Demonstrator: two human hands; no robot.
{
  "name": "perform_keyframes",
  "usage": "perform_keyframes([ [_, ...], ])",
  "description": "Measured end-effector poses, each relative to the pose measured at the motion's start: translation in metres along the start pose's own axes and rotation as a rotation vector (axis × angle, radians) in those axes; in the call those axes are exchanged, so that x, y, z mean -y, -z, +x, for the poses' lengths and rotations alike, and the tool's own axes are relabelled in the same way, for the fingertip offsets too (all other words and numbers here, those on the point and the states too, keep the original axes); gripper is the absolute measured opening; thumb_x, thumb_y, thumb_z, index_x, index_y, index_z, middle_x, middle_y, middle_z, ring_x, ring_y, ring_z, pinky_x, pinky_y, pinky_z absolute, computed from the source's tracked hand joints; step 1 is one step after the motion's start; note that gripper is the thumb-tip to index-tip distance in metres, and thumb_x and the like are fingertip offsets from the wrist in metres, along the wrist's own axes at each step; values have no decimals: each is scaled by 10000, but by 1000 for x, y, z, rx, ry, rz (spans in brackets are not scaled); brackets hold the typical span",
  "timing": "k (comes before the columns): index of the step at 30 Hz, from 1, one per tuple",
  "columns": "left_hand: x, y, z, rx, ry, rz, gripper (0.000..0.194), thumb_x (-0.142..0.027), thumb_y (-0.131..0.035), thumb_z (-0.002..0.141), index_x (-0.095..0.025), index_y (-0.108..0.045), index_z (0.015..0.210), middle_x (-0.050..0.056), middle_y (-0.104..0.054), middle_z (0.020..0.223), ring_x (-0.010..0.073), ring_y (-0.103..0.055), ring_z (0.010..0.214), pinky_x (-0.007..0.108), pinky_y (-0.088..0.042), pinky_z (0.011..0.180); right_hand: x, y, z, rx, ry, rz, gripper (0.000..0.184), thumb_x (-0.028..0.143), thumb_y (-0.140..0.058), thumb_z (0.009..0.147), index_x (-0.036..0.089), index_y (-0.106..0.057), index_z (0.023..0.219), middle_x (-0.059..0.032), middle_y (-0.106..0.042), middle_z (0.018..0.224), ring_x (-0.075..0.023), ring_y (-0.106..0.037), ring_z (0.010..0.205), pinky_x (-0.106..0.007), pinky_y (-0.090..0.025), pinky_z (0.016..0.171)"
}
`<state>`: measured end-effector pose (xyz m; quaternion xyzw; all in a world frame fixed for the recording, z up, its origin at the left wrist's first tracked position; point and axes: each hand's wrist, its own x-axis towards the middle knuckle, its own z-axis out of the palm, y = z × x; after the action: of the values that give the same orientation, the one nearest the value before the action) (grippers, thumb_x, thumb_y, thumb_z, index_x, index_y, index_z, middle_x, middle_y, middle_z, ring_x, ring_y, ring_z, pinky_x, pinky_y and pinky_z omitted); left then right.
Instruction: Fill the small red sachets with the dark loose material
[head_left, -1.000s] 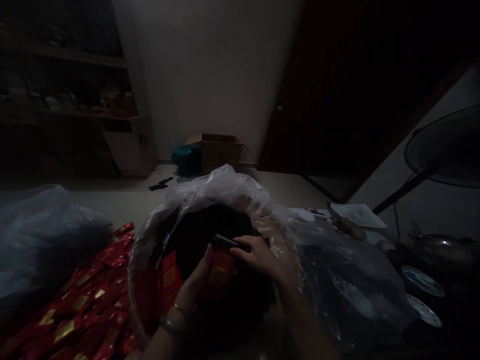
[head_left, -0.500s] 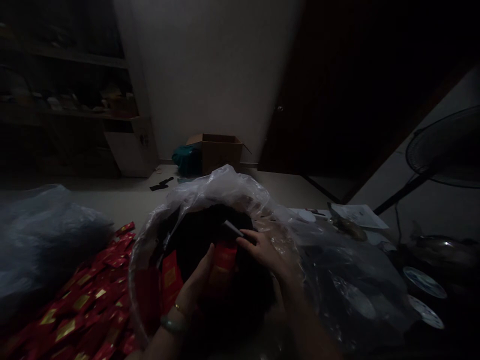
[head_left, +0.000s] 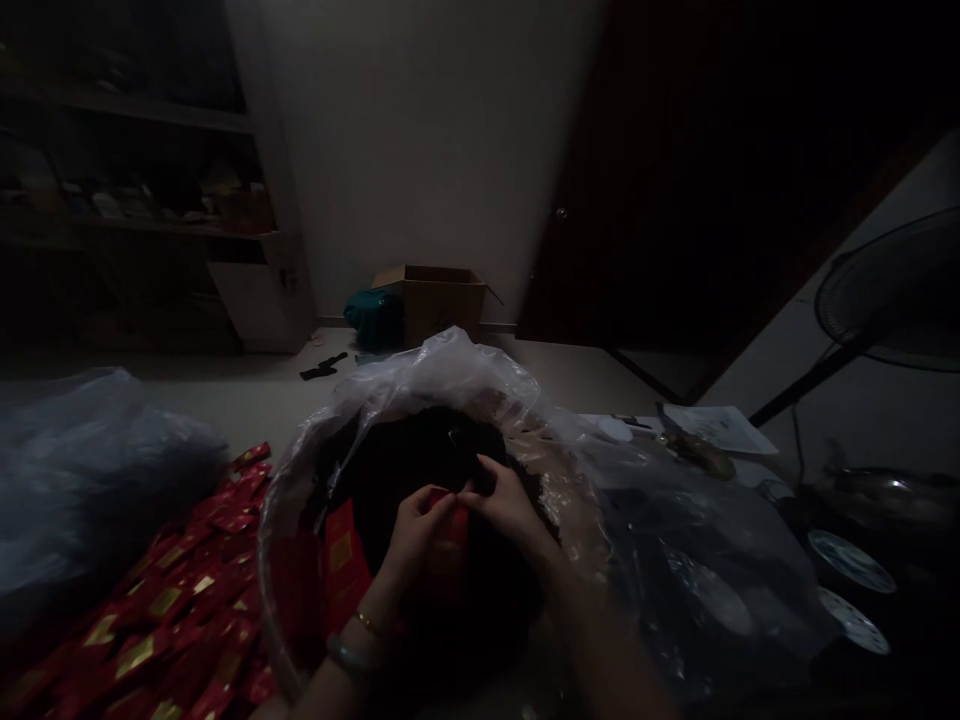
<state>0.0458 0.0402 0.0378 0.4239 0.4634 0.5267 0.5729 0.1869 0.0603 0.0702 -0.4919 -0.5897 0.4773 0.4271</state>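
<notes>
Red packet [head_left: 450, 548], top between fingers [head_left: 440, 509]

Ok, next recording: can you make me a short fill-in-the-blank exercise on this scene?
1. The left hand and right hand meet at the top of a packet whose colour is ____.
2. In the picture, the pile of packets lies on the ____ side of the plastic-lined container.
3. The cardboard box by the wall has its top ____.
4. The fan stands on the picture's ____ side.

Missing words: red; left; open; right.
</notes>
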Motion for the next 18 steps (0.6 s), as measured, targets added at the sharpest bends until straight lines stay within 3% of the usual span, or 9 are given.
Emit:
perform_keyframes([
  [5,-1,-3,-1,-44,-57,-13,333,-473,-691,646,-148,-655,587,-24,-592,554,110,-488,552,207,-367,539,3,2,0,15,6,-35,354,152,-669,578,163,-645,931,46,-580,659,-119,-530,610,-223,-434,575],
  [11,3,4,2,-1,43,-64,420,-551,-698,621,-138,-698,699,13,-673,643,162,-572,633,248,-425,630,2,4,1,4,6,-104,293,149,-626,599,167,-634,891,44,-582,655,-123,-528,608,-218,-424,550],
  [15,1,5,1,213,154,-165,523,-612,-601,704,-139,-704,900,71,-728,846,225,-636,827,314,-450,796,5,14,-1,-41,4,-71,241,189,-638,602,166,-608,840,41,-585,636,-127,-542,596,-231,-436,563],
  [18,3,-2,-4,418,291,-367,639,-676,-521,727,-136,-653,1041,110,-724,915,244,-662,821,365,-466,798,9,20,-1,-93,-18,2,324,236,-671,592,170,-595,900,49,-584,615,-123,-538,556,-238,-439,546],
])
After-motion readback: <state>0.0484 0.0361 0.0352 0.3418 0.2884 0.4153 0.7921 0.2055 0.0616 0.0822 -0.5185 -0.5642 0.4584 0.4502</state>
